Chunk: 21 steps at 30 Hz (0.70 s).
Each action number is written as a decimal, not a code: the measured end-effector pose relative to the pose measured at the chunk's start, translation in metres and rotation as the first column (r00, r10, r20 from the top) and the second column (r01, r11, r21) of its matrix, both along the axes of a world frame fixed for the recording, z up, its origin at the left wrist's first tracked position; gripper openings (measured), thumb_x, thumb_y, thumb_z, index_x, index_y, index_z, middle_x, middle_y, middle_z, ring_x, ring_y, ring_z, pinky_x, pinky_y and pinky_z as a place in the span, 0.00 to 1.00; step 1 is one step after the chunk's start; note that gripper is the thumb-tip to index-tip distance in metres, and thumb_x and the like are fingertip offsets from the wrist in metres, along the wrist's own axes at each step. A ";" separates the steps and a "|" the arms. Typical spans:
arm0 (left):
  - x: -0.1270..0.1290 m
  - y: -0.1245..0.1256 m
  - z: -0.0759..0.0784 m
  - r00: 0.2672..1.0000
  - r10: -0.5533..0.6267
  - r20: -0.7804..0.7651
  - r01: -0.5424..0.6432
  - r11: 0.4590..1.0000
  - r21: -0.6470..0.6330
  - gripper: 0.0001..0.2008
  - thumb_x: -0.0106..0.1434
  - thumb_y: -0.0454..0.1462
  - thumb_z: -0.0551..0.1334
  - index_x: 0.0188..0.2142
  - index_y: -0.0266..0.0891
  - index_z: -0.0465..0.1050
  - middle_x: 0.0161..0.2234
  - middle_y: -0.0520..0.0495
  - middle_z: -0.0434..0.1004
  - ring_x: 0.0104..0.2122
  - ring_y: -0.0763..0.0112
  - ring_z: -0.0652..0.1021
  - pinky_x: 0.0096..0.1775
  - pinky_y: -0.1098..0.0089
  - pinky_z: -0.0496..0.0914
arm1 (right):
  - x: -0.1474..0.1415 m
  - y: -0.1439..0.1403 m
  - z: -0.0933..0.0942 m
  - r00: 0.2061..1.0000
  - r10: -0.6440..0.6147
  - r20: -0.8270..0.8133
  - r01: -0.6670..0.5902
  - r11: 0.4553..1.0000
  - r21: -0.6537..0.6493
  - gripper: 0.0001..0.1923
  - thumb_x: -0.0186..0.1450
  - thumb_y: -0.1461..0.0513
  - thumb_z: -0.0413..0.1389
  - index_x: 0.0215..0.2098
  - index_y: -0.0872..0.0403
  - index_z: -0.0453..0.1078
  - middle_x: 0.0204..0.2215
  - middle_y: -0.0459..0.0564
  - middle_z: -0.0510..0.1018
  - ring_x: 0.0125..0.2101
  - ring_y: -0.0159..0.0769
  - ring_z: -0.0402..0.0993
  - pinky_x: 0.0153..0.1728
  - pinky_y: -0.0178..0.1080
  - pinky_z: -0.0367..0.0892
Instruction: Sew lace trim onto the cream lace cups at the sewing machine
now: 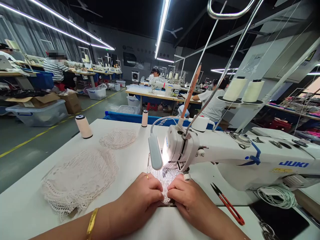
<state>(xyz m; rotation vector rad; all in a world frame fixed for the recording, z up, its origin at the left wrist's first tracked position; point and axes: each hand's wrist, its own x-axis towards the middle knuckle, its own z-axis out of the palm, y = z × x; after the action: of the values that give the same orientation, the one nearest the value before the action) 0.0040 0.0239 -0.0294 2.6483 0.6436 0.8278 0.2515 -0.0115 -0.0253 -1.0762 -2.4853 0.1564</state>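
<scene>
"Along the left side of our desk (132,156), how much room do we have?"

"Between our left hand (140,200) and the big lace pile (80,176) we see a bare white strip, running up past the small lace pile (118,138) and two thread spools (84,126) toward the far edge. To the right, the sewing machine (232,150) walls us in, and red snips (227,205) lie near our right hand (191,200)."

"And the lace piece (166,181) between our hands?"

"It lies under the machine's head, whitish and full of little holes, brightly lit beside the lamp (155,151). We cover part of it."

"How do our fingers sit?"

"Curled inward, the two sets just apart. We grip the lace piece from both sides, left and right, leaving a narrow band showing between."
</scene>
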 end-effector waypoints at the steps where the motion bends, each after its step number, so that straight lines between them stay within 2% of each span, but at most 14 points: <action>1: -0.001 -0.003 -0.002 1.000 0.008 0.000 -0.008 0.999 0.046 0.11 0.72 0.28 0.62 0.38 0.44 0.79 0.41 0.49 0.85 0.40 0.62 0.80 0.46 0.61 0.68 | 0.001 -0.001 0.001 1.000 -0.002 0.016 0.002 1.000 0.001 0.17 0.65 0.77 0.52 0.37 0.50 0.72 0.37 0.46 0.81 0.38 0.40 0.75 0.38 0.40 0.64; 4: -0.002 -0.008 -0.002 1.000 0.001 0.008 -0.001 0.994 0.110 0.12 0.72 0.26 0.61 0.39 0.43 0.79 0.40 0.50 0.85 0.38 0.63 0.79 0.44 0.60 0.67 | 0.001 -0.002 0.001 0.999 -0.009 0.042 0.009 1.000 -0.001 0.17 0.65 0.77 0.53 0.38 0.50 0.73 0.38 0.46 0.82 0.39 0.41 0.76 0.39 0.41 0.64; 11: 0.002 0.002 0.000 0.999 0.037 -0.021 -0.034 0.991 0.128 0.11 0.74 0.28 0.60 0.37 0.42 0.77 0.42 0.50 0.85 0.39 0.62 0.79 0.45 0.59 0.65 | -0.001 0.001 -0.005 0.998 -0.057 0.041 0.058 0.998 -0.010 0.17 0.67 0.76 0.53 0.40 0.50 0.75 0.40 0.48 0.82 0.37 0.42 0.74 0.39 0.43 0.66; 15: 0.002 0.006 0.002 0.995 0.070 -0.076 -0.059 0.989 0.136 0.10 0.73 0.28 0.60 0.37 0.41 0.78 0.43 0.50 0.85 0.40 0.61 0.80 0.42 0.59 0.64 | 0.000 0.003 -0.008 0.994 -0.098 0.047 0.099 0.995 -0.012 0.19 0.65 0.78 0.53 0.42 0.50 0.75 0.43 0.48 0.82 0.40 0.43 0.75 0.41 0.43 0.67; 21: 0.004 0.006 0.000 0.999 0.034 -0.005 -0.032 0.978 0.205 0.11 0.74 0.27 0.59 0.42 0.41 0.78 0.41 0.50 0.85 0.40 0.62 0.79 0.42 0.60 0.64 | 0.001 0.003 -0.010 0.996 -0.082 0.021 0.082 0.997 0.015 0.19 0.64 0.78 0.54 0.42 0.50 0.75 0.43 0.48 0.82 0.40 0.41 0.75 0.38 0.41 0.65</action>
<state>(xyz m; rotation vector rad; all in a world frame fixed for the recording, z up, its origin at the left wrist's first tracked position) 0.0080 0.0304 -0.0289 2.8328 0.6373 0.9384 0.2523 -0.0083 -0.0351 -1.1782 -2.4525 0.1031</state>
